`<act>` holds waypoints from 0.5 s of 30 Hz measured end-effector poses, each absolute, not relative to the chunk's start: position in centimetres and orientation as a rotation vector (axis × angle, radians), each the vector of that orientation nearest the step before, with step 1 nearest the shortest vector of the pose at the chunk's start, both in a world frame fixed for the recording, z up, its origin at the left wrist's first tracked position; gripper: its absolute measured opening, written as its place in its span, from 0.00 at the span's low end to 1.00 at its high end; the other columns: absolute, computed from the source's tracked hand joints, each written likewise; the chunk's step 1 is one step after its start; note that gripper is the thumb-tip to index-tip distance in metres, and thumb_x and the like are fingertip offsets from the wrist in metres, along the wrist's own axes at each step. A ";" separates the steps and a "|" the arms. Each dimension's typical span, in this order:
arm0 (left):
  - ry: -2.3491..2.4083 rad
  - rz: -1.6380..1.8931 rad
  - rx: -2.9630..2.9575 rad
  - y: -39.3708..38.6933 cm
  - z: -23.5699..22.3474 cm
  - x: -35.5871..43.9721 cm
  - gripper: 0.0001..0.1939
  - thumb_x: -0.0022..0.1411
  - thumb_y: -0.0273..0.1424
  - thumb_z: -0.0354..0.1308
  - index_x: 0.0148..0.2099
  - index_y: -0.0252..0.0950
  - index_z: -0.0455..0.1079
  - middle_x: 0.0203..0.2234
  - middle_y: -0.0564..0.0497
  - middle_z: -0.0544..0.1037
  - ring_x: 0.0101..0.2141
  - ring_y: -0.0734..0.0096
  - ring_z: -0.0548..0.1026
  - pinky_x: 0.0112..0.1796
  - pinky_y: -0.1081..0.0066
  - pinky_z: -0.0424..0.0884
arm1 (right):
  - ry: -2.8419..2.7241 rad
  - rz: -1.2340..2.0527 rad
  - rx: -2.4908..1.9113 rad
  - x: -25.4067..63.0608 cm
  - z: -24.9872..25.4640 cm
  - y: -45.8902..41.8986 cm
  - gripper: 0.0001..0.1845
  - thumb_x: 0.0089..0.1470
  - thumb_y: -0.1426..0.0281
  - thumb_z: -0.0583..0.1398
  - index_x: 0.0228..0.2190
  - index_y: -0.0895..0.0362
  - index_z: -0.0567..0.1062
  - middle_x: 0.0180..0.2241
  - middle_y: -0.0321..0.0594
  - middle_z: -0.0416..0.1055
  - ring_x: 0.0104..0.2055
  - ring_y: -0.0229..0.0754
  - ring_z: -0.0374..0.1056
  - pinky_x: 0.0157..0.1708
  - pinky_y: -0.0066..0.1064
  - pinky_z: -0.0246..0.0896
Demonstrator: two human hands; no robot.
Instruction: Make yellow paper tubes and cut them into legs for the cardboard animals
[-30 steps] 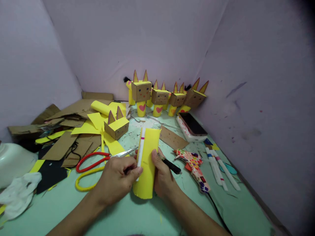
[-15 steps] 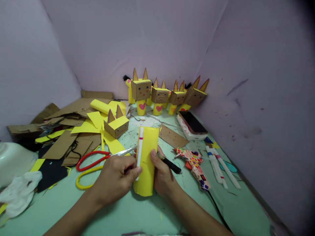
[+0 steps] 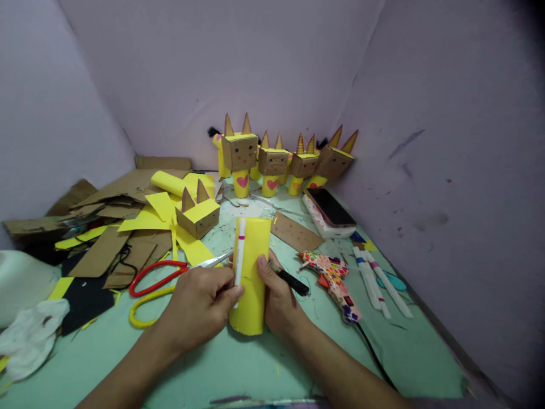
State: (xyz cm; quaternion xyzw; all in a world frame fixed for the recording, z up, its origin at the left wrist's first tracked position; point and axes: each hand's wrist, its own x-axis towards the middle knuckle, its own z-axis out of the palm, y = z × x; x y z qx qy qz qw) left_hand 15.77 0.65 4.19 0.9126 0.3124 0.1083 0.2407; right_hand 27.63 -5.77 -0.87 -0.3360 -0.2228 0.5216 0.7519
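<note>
A yellow paper tube (image 3: 256, 244) stands upright in front of me, with my right hand (image 3: 281, 304) closed around its right side, thumb on the front. My left hand (image 3: 202, 301) pinches the lower end of a white marker with a pink band (image 3: 240, 250), which lies upright along the tube's left edge. A slim black-handled tool (image 3: 293, 282) sticks out behind my right hand; whether that hand grips it I cannot tell. Scissors (image 3: 155, 278) with one red and one yellow handle lie beside my left hand, their blades reaching toward the tube.
Box-headed cardboard figures (image 3: 240, 153) with horns stand along the back wall. A loose horned box head (image 3: 198, 218) sits left of centre, near cardboard scraps (image 3: 102, 250). To the right lie a patterned glue gun (image 3: 332, 278), a phone (image 3: 331, 207) and several markers (image 3: 370, 284).
The whole view has shifted slightly, so things appear a little further left and higher. Both hands keep the same hold on the tube and the marker.
</note>
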 end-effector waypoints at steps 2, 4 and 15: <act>0.891 0.264 2.533 0.5 4.3 15.9 0.16 0.57 0.38 0.45 0.20 0.38 0.49 0.15 0.55 0.60 0.20 0.73 0.59 0.24 0.71 0.50 | -0.486 1.149 -0.721 27.7 -1.0 -5.7 0.15 0.50 0.55 0.61 0.32 0.53 0.69 0.26 0.36 0.73 0.31 0.44 0.71 0.31 0.34 0.66; 0.920 0.236 2.558 0.4 4.3 16.0 0.15 0.56 0.38 0.44 0.20 0.38 0.50 0.16 0.54 0.62 0.21 0.71 0.60 0.25 0.70 0.49 | -0.475 1.157 -0.728 27.7 -1.1 -5.7 0.16 0.50 0.55 0.61 0.34 0.53 0.69 0.26 0.36 0.73 0.31 0.44 0.71 0.32 0.35 0.66; 0.990 0.186 2.520 0.2 4.6 16.4 0.16 0.56 0.39 0.43 0.20 0.38 0.49 0.16 0.54 0.61 0.21 0.71 0.59 0.26 0.70 0.48 | -0.470 1.133 -0.711 27.7 -1.4 -5.6 0.14 0.52 0.56 0.60 0.33 0.53 0.69 0.26 0.36 0.73 0.31 0.43 0.71 0.31 0.33 0.66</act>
